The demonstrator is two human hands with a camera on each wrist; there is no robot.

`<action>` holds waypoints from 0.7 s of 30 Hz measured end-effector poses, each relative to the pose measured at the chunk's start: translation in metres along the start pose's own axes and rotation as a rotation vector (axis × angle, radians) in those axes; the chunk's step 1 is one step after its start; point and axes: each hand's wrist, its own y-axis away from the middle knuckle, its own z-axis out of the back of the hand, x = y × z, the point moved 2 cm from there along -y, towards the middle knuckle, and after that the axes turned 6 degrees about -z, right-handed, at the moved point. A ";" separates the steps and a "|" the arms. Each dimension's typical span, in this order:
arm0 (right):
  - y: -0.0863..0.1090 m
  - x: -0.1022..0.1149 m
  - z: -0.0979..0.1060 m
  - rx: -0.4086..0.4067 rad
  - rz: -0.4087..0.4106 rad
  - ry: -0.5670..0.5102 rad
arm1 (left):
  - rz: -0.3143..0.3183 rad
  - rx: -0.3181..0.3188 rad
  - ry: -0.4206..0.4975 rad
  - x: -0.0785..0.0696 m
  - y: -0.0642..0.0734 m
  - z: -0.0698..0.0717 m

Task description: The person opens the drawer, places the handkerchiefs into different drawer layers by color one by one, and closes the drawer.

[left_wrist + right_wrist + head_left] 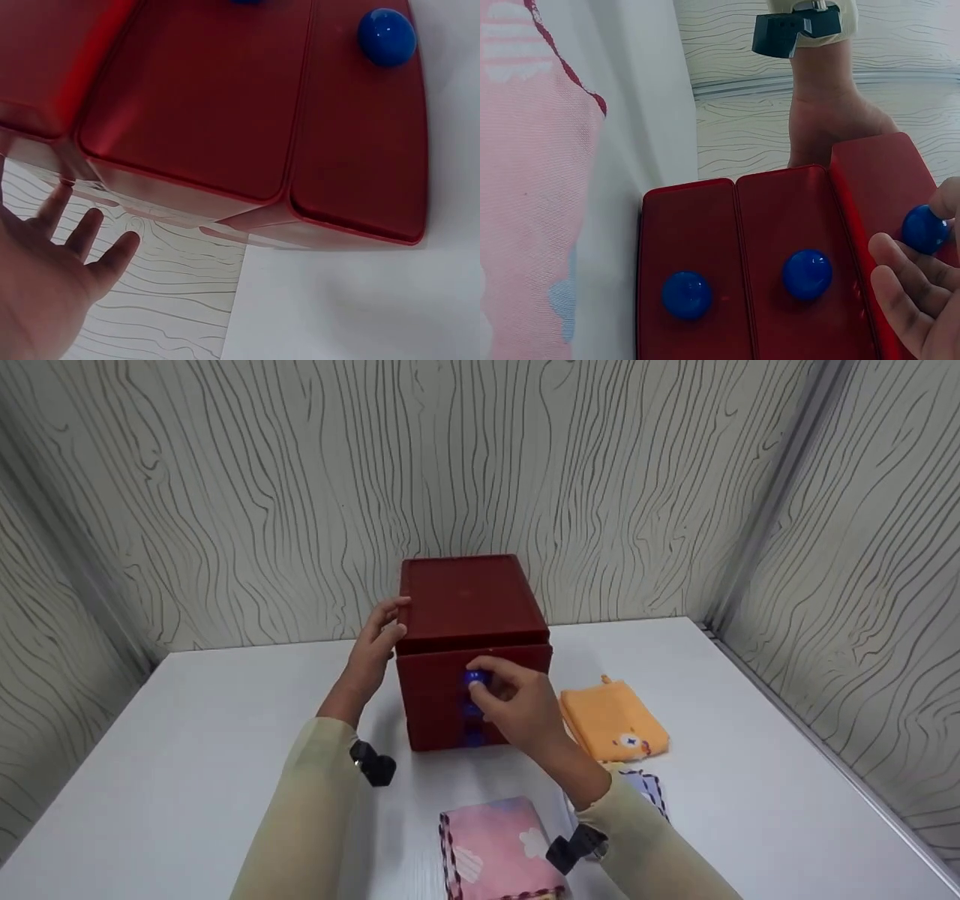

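A red cabinet with three drawers (465,600) stands on the white table against the back wall. Thumb and index finger of my right hand (521,705) pinch the round blue knob (925,229) of the top drawer (431,675). That drawer sticks out a little past the two below it. Two more blue knobs show lower down, a middle knob (807,274) and a bottom knob (687,295). My left hand (371,649) rests at the cabinet's left side, fingertips at its upper edge. In the left wrist view its fingers (112,259) are spread and loosely extended.
Right of the cabinet lies an orange cloth (611,720) with a small face design. In front is a folded pink cloth (499,844) with dark striped edging. A bluish cloth (651,791) is partly hidden under my right forearm. Wood-grain panels (300,472) enclose the table.
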 end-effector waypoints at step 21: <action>0.026 0.033 0.009 0.011 -0.010 -0.006 | -0.027 -0.010 0.041 0.002 0.000 -0.003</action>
